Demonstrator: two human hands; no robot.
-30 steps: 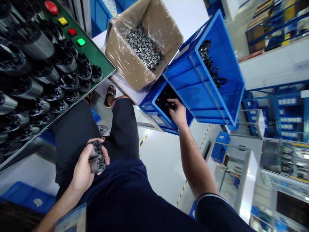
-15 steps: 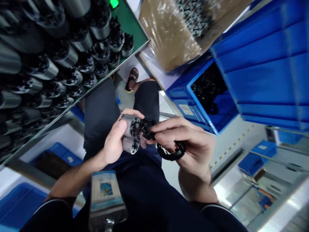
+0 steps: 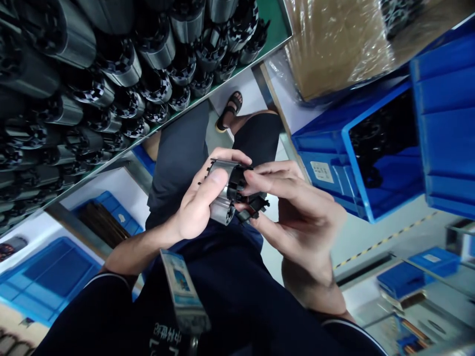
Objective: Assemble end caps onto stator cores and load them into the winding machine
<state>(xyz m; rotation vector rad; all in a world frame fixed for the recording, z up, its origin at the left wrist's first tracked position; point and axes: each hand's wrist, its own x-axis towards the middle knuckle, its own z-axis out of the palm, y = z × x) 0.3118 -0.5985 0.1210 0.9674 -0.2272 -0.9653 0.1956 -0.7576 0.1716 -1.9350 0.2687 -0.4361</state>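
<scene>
My left hand (image 3: 196, 212) is wrapped round two silver motor stator cores, thumb on top. The upper stator core (image 3: 224, 170) has black teeth showing at its left end; the lower stator core (image 3: 221, 211) lies against it. A black plastic end insulator (image 3: 235, 185) sits at the right end of the upper core; whether it is fully seated I cannot tell. My right hand (image 3: 304, 207) has its fingertips at that end, closed on a second black toothed insulator (image 3: 254, 208). Fingers partly hide both black parts.
Rows of stator cores (image 3: 122, 62) stand on a green-topped bench at upper left. On the right, a blue bin (image 3: 322, 148) holds black parts. A plastic-wrapped cardboard box (image 3: 334, 54) lies above it. Blue trays (image 3: 52, 277) are at lower left. Another person's sandalled foot (image 3: 232, 106) shows beyond.
The black ring that hung in my right palm no longer shows there. A black insulator is now against the upper core's end. The core has turned sideways, and the view has shifted.
</scene>
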